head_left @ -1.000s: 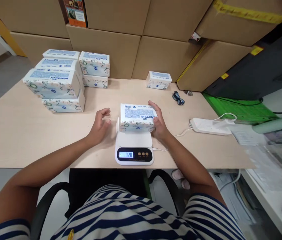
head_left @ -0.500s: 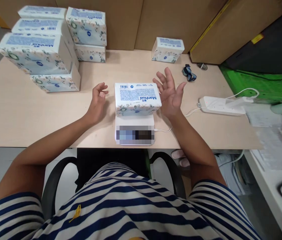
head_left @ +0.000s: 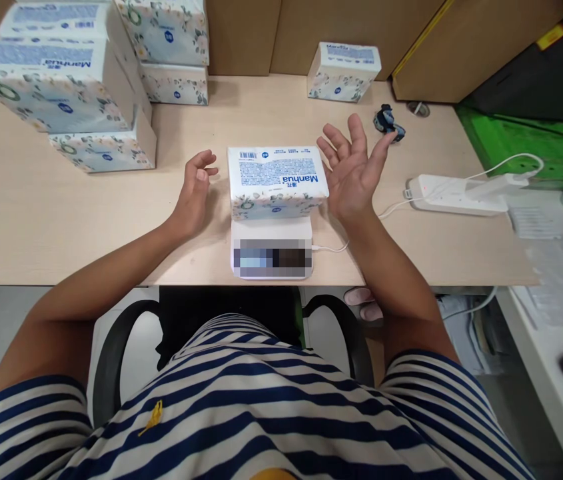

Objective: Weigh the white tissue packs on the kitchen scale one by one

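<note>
A tissue pack with blue print and a floral border rests on a white scale near the table's front edge. The scale's display is blurred out, and a white cable runs from its right side. Left of the pack, with a gap between, my left hand is held with its fingers apart and nothing in them. My right hand is beside the pack's right end, palm up and fingers spread, holding nothing. Whether its edge touches the pack I cannot tell.
Stacked tissue packs stand at the back left, with more packs behind them. A single pack sits at the back. Right of it lies a small dark-blue object. A power strip with cables is on the right.
The view has tilted down and shifted slightly, so most of the table appears higher. My right hand has opened a little wider. The pack stays on the scale.
</note>
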The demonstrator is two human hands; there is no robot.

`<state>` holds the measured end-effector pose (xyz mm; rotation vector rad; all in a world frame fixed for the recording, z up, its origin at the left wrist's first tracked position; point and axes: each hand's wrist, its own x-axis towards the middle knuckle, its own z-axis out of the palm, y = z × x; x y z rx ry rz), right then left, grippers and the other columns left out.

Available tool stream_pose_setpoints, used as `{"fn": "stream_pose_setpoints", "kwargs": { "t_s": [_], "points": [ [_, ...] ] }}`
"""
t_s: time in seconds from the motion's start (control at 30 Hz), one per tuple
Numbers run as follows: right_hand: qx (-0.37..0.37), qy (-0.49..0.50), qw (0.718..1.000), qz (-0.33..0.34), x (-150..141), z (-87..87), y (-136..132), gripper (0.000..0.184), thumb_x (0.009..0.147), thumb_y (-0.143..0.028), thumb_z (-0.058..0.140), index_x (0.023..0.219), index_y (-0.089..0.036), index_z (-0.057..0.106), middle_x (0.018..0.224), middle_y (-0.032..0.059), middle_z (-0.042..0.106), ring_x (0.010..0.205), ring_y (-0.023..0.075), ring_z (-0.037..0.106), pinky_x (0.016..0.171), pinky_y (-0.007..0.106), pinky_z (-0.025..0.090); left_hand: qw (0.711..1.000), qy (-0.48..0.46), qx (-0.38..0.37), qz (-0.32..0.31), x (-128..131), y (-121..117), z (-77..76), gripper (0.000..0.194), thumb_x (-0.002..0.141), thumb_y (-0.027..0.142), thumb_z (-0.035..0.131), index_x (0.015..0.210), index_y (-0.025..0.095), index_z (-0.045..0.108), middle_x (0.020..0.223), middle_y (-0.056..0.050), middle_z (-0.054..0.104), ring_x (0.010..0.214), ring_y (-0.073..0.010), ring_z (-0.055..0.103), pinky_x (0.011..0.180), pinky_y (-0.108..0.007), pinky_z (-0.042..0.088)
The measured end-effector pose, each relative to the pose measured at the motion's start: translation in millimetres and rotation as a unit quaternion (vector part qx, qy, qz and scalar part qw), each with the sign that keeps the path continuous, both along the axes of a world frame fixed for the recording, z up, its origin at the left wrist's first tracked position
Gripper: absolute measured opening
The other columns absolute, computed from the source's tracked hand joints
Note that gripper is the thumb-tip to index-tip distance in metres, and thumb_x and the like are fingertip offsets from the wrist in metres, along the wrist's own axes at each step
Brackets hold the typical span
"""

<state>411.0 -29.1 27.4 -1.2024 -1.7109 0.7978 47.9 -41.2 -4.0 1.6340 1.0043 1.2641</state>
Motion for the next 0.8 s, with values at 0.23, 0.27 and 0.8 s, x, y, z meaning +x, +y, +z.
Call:
{"fn": "stream_pose_setpoints", "kwargs": {
  "t_s": [0.23,0.27,0.8],
  "points": [
    [0.009,0.007,1.000,-0.004,2,-3.9,3,0.122,0.082,-0.109,-0.014,0.183,-0.052,0.023,0.187,0.0010,0.038,0.176,0.0428,0.035,0.132,0.074,0.042,1.000,-0.022,-0.004,0.005,0,2,-3.2,0.076,0.104,0.092,0.047,0.152,0.035,0.059,0.163,-0.008,0.058,0.168,-0.0423,0.047,0.139,-0.069,0.033],
    [0.010,0.009,1.000,-0.003,2,-4.2,3,0.122,0.083,-0.108,-0.015,0.183,-0.051,0.025,0.187,0.0016,0.039,0.176,0.0426,0.036,0.132,0.074,0.042,1.000,-0.025,-0.005,0.007,0,2,-3.3,0.077,0.103,0.094,0.046,0.151,0.036,0.060,0.163,-0.007,0.059,0.168,-0.0419,0.047,0.139,-0.068,0.033],
    [-0.013,0.094,0.992,-0.077,-17,11.5,-8,0.131,0.077,-0.113,-0.011,0.184,-0.048,0.025,0.167,0.0081,0.063,0.168,0.0402,0.050,0.133,0.075,0.042,0.998,-0.059,0.022,0.013,-5,12,-19.2,0.075,0.103,0.091,0.050,0.147,0.032,0.065,0.156,-0.009,0.063,0.163,-0.0453,0.053,0.138,-0.076,0.036]
  ]
}}
